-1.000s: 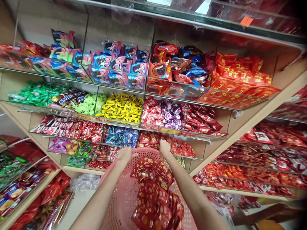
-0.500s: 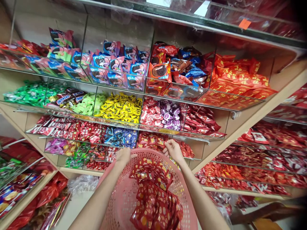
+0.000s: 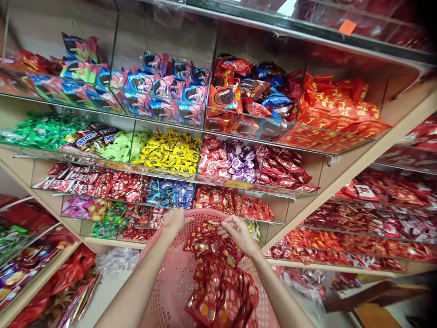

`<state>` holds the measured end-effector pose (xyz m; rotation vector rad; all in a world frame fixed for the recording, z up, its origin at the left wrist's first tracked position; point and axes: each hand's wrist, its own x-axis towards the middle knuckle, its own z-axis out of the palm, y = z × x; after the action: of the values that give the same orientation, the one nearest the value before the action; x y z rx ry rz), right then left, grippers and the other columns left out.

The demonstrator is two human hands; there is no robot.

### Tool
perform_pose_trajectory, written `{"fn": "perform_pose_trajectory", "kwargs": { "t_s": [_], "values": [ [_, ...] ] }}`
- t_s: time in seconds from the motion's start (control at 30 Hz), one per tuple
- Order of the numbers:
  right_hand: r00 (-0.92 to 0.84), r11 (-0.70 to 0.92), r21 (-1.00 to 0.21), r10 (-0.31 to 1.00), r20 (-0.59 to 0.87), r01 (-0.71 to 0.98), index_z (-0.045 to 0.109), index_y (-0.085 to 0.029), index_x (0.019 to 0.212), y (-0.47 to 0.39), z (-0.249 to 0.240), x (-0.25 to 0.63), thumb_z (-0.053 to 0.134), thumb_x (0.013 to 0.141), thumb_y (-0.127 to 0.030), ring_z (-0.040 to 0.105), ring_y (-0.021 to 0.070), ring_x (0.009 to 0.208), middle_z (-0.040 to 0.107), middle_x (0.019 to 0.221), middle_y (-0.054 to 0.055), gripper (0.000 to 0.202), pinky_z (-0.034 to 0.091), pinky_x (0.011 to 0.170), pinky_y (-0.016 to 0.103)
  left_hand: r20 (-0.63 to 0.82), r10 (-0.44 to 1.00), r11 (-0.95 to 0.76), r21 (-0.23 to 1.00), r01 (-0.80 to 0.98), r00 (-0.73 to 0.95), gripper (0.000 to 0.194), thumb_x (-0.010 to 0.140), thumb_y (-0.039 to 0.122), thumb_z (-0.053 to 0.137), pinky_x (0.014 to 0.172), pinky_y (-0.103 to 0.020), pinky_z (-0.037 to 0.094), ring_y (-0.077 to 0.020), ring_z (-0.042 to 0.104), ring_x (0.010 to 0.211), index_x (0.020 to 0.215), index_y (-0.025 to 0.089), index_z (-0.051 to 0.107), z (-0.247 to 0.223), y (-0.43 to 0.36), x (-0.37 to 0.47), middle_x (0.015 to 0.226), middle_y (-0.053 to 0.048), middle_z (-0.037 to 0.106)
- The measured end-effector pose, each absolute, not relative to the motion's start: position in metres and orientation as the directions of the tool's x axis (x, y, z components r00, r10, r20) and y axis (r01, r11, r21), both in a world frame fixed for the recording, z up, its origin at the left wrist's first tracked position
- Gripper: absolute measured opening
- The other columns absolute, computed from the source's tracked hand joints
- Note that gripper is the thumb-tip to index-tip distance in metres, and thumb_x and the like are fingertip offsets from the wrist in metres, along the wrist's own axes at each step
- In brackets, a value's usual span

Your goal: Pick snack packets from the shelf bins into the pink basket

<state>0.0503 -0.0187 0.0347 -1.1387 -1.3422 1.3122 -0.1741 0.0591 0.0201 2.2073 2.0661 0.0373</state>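
A pink perforated plastic basket (image 3: 170,282) is in front of me, tilted so that its inside shows. Strips of red candy packets (image 3: 221,287) lie in it. My left hand (image 3: 175,223) is closed on the basket's far rim, left of centre. Over the basket's upper right part, my right hand (image 3: 237,232) has its fingers pinched at the top end of the red packets. Just beyond the rim, more red packets (image 3: 216,197) lie in a low shelf compartment.
Glass-fronted shelves rise ahead, holding blue-pink cookie packs (image 3: 160,93), yellow candies (image 3: 170,152) and green candies (image 3: 37,132). A slanting wooden panel (image 3: 355,155) stands at right, with more red packets beyond. Clear plastic bags (image 3: 118,260) lie on the floor at left.
My right hand has moved left and slightly down, from beside the basket's far rim to the red packets inside, and now touches them. My left hand has stayed on the rim.
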Motion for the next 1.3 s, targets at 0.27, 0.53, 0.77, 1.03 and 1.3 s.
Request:
{"fn": "perform_pose_trajectory", "kwargs": {
  "t_s": [0.27, 0.53, 0.77, 1.03, 1.3],
  "values": [
    [-0.177, 0.033, -0.995, 0.984, 0.015, 0.099, 0.041, -0.020, 0.079, -0.029, 0.019, 0.045, 0.043, 0.076, -0.049, 0.056, 0.0112, 0.049, 0.058, 0.058, -0.002, 0.030, 0.044, 0.047, 0.022, -0.079, 0.994, -0.072, 0.083, 0.994, 0.078, 0.065, 0.066, 0.068, 0.031, 0.069, -0.034, 0.044, -0.0267, 0.058, 0.082, 0.086, 0.013, 0.060, 0.025, 0.057, -0.173, 0.087, -0.015, 0.062],
    [-0.223, -0.059, -0.971, 0.968, -0.112, 0.230, 0.037, -0.021, 0.076, -0.032, 0.006, 0.048, 0.039, 0.075, -0.054, 0.046, 0.0088, 0.036, 0.054, 0.048, -0.006, 0.033, 0.031, 0.035, 0.018, -0.081, 0.994, -0.071, 0.085, 0.994, 0.078, 0.061, 0.068, 0.065, 0.031, 0.069, -0.033, 0.044, -0.0262, 0.058, 0.082, 0.085, 0.014, 0.060, 0.022, 0.058, -0.173, 0.086, -0.014, 0.063],
    [-0.242, -0.210, -0.945, 0.932, -0.272, 0.253, 0.036, -0.022, 0.072, -0.035, -0.015, 0.048, 0.040, 0.075, -0.051, 0.052, 0.0131, 0.038, 0.056, 0.046, -0.004, 0.030, 0.034, 0.036, 0.021, -0.078, 0.994, -0.067, 0.093, 0.993, 0.074, 0.061, 0.067, 0.066, 0.033, 0.071, -0.034, 0.043, -0.0261, 0.058, 0.082, 0.085, 0.014, 0.060, 0.023, 0.059, -0.173, 0.086, -0.015, 0.062],
    [0.033, -0.071, -0.579, 0.997, -0.076, 0.812, 0.045, -0.018, 0.064, -0.039, -0.018, 0.051, 0.036, 0.076, -0.025, 0.053, 0.0123, 0.050, 0.059, 0.054, 0.002, 0.016, 0.030, 0.046, 0.020, -0.086, 0.994, -0.061, 0.095, 0.994, 0.069, 0.062, 0.063, 0.068, 0.037, 0.070, -0.033, 0.044, -0.0264, 0.058, 0.083, 0.086, 0.015, 0.061, 0.026, 0.058, -0.172, 0.087, -0.015, 0.062],
    [0.070, -0.084, -0.206, 0.995, -0.076, 0.975, 0.055, -0.017, 0.067, -0.043, -0.012, 0.051, 0.045, 0.068, -0.019, 0.055, 0.0160, 0.062, 0.061, 0.068, 0.005, 0.010, 0.024, 0.049, 0.023, -0.098, 0.993, -0.057, 0.096, 0.994, 0.066, 0.065, 0.064, 0.069, 0.033, 0.069, -0.033, 0.044, -0.0262, 0.058, 0.082, 0.085, 0.014, 0.061, 0.028, 0.057, -0.172, 0.086, -0.015, 0.063]
  ]
}}
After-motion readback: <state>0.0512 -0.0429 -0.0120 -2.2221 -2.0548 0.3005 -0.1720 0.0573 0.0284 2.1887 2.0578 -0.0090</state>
